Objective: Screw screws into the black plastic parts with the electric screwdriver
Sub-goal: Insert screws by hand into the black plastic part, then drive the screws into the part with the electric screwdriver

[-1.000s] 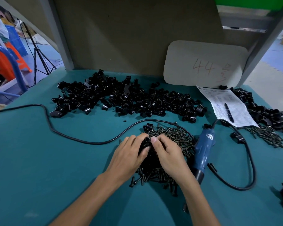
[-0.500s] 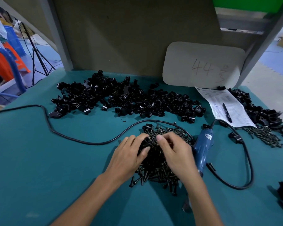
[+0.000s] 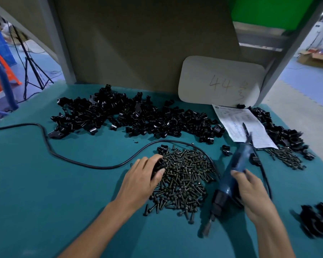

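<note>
Screws [image 3: 185, 175] lie piled. Left hand [image 3: 138, 183] grips part [image 3: 159, 164] at 9 o'clock edge; right hand [image 3: 254, 191] grips screwdriver [image 3: 237, 164] at 3 o'clock; open mat [image 3: 45, 192] at 8 o'clock.

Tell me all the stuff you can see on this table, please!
Table: one, teal, under everything.
Black plastic parts: big heap, black, at the back; smaller heaps at the right.
Screws: heap, dark, middle; a smaller heap far right.
Cable: one, black, snaking from the left.
Board: one, white, marked 44, leaning at the back.
Paper: one, white, right, a pen on it.
Electric screwdriver: one, blue, right of the screws.
Left hand: fingers round one black part.
Right hand: grips the screwdriver.
</note>
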`<state>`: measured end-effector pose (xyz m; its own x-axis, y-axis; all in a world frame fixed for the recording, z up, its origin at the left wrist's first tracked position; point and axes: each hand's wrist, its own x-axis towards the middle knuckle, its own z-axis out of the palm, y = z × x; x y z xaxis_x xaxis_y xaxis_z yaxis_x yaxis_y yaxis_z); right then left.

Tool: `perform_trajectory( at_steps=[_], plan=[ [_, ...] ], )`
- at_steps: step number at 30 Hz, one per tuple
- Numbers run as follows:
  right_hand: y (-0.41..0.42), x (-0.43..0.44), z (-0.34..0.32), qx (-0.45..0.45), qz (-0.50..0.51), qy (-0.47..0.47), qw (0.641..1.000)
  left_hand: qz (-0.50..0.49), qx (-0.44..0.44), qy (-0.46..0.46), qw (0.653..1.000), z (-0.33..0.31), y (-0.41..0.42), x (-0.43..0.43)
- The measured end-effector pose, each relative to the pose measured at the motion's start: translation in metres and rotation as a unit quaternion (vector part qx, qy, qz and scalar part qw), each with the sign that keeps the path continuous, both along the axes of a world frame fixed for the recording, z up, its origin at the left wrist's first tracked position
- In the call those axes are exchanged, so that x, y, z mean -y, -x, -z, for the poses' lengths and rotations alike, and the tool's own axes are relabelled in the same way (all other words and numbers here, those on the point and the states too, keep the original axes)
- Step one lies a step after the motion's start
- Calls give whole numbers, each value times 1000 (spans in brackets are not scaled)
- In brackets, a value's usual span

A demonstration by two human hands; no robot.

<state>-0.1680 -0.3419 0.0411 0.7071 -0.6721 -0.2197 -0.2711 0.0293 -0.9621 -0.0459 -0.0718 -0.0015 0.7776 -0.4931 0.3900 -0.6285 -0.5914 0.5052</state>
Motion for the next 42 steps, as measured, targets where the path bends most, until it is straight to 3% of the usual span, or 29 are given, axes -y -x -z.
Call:
perform_trajectory(
  at_steps=[2, 6, 15, 22, 24, 27, 29, 36, 42],
  plan=[
    [-2, 0, -6, 84, 21, -108, 990, -1, 2, -6, 1000, 0, -2, 2],
    [-22, -3, -14, 195, 35, -283, 939, 0, 4, -9, 1000, 0, -3, 3],
    [-50, -21, 5, 264, 25, -432, 862, -2, -4, -7, 1000, -6, 2, 1],
    [-49, -28, 7, 295, 45, -454, 840, 10, -3, -29, 1000, -8, 4, 0],
    [-50, -29, 8, 277, 60, -438, 853, 14, 4, -33, 999, -9, 5, 1],
    [-53, -38, 8, 218, 55, -368, 902, 21, 12, -38, 999, -10, 5, 2],
    [-56, -45, 7, 209, 60, -353, 910, 21, 11, -35, 999, -11, 6, 2],
    [-43, -27, 12, 289, 78, -387, 872, 24, 10, -35, 999, -12, 7, 1],
    [-43, -28, 14, 294, 64, -392, 869, 34, 12, -49, 998, -12, 7, 2]
  ],
)
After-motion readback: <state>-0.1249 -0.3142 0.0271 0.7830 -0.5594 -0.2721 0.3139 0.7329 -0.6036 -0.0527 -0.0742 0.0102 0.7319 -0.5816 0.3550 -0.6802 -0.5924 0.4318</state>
